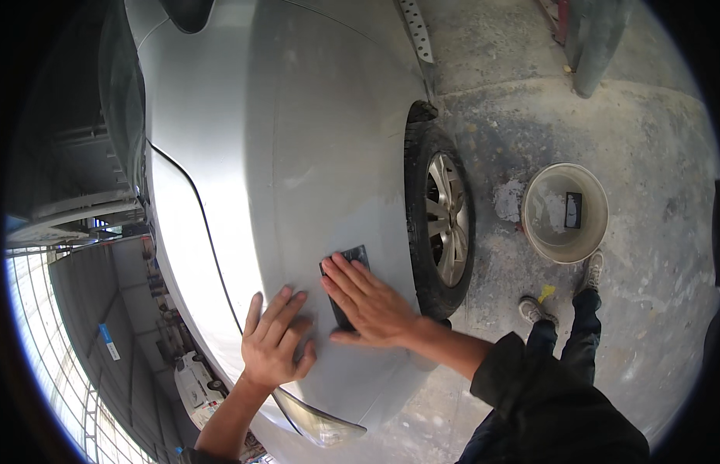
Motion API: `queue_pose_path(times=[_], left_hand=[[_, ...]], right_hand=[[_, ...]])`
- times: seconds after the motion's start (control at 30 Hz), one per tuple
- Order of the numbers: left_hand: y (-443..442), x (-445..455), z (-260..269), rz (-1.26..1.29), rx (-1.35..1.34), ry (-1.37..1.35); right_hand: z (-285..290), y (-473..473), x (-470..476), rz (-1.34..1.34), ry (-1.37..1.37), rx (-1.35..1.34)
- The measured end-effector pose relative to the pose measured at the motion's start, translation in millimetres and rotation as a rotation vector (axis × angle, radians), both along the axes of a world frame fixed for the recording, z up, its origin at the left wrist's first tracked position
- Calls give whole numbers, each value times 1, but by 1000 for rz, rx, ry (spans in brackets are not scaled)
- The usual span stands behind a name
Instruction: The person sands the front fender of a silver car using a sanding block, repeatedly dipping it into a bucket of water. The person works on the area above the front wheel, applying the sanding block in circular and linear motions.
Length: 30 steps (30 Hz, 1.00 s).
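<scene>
My right hand (362, 304) lies flat on a dark rectangular sheet or pad (342, 313), pressing it against the silver-grey car fender (331, 151) above the wheel. The material of the pad cannot be told. To its left, my left hand (278, 339) rests with fingers spread on the bodywork near the hood seam, holding nothing. Just below that hand is the headlight (322, 419). Dull grey paint covers the fender, with faint lighter smears on it.
The front wheel (444, 220) is at the fender's right. A round bucket (529, 232) of water, with a dark rectangular pad (573, 210) in it, stands on the stained concrete floor near my shoes (534, 310). A grey metal post (600, 46) rises at the upper right. A white vehicle (194, 385) is farther off.
</scene>
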<state>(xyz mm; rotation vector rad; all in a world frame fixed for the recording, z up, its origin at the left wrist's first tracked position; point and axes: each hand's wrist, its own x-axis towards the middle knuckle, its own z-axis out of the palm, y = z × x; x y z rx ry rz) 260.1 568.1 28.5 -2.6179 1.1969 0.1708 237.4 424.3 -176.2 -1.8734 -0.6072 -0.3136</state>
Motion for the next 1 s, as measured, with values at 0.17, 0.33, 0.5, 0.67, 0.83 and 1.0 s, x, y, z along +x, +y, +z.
queue_pose_path(times=[0.17, 0.33, 0.5, 0.67, 0.83, 1.0], left_hand=[[-2, -1, 2, 11, 21, -16], [10, -4, -6, 12, -6, -11], [6, -5, -3, 13, -2, -10], [10, -2, -5, 2, -22, -21], [6, -2, -3, -1, -25, -14], [6, -5, -3, 27, -32, -8]], right_hand=[[5, -15, 47, -151, 75, 80], [13, 1, 16, -6, 83, 93], [1, -20, 60, -143, 111, 108], [37, 7, 11, -119, 139, 49], [-2, -19, 58, -100, 134, 112], [-2, -10, 84, -337, 228, 197]])
